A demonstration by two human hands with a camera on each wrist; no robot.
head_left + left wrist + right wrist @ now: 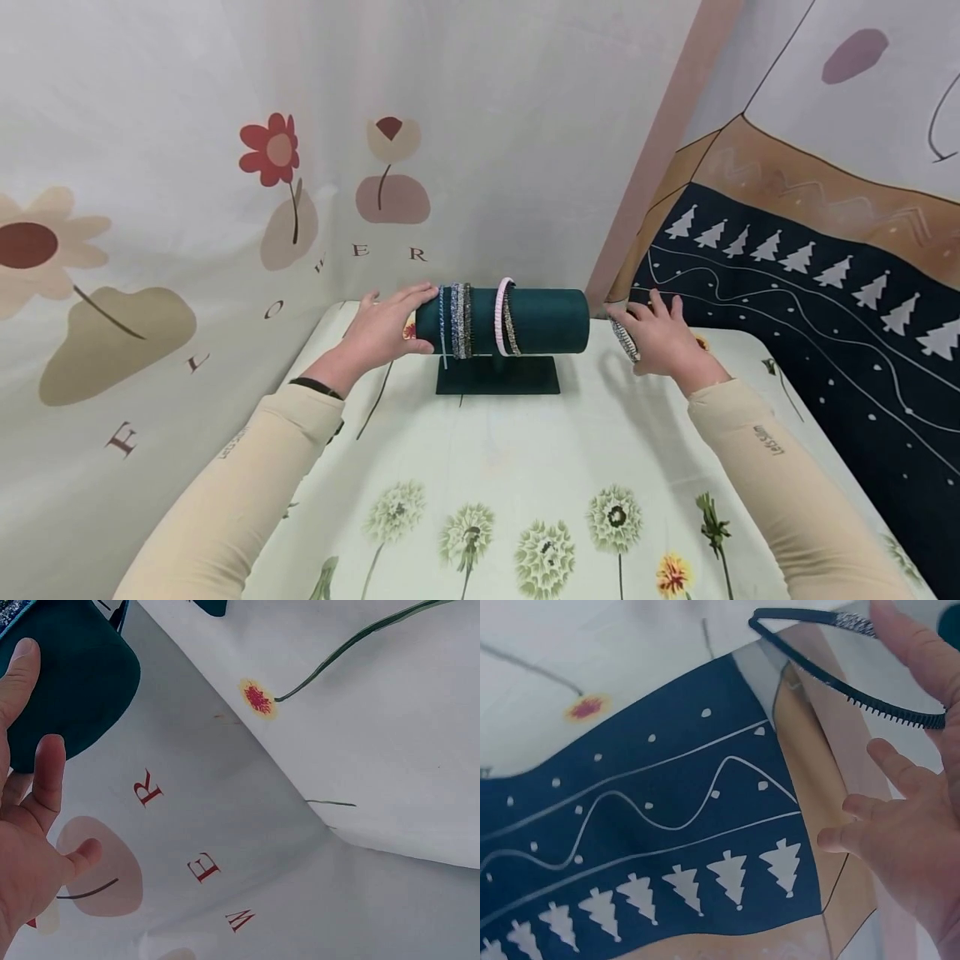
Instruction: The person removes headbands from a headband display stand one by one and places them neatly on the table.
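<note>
A dark green padded roll (551, 321) on a flat base (497, 379) carries several headbands. At its left end my left hand (386, 329) holds the roll, thumb at the front and fingers on top; the left wrist view shows the thumb (19, 679) against the green fabric. Glittery headbands (462, 321) sit near that hand, and a pink headband (498, 321) tilts near the middle beside a gold glittery one (511, 325). Right of the roll and apart from it, my right hand (662, 337) pinches a toothed dark headband (810, 667) with a sparkling top, other fingers spread.
The roll stands on a table covered by a pale floral cloth (517, 454). A white hanging with printed flowers (487, 150) rises behind and to the left. On the right is a dark blue hanging with white trees (795, 317).
</note>
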